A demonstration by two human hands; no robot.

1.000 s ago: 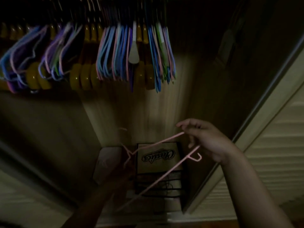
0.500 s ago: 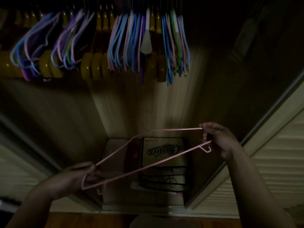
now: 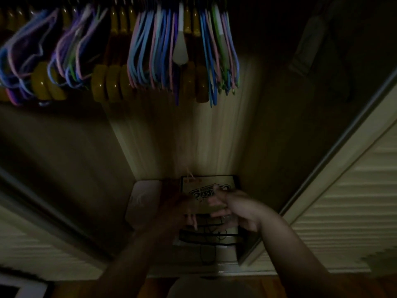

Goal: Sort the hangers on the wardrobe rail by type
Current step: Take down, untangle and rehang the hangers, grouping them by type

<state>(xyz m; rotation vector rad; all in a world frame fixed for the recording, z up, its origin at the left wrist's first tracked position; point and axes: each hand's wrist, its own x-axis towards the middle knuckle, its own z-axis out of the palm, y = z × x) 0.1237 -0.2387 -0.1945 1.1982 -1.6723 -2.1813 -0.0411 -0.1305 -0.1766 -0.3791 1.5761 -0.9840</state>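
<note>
Below the hangers (image 3: 150,54), left hand (image 3: 180,209), right hand (image 3: 238,209), close together, grip blurred

glossy yellow wooden hangers (image 3: 112,82); thin matt plastic hangers (image 3: 150,50); slatted door (image 3: 343,201).

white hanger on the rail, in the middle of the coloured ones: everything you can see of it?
The white hanger hangs from the top of the frame, its hook out of view. It looks like smooth plastic: a narrow neck widening into a flat, rounded paddle-like end. Seen edge-on, it hangs roughly upright. It sits between a bunch of thin blue and pink hangers and yellow hangers; whether they touch it is unclear. No hand touches it.
</note>
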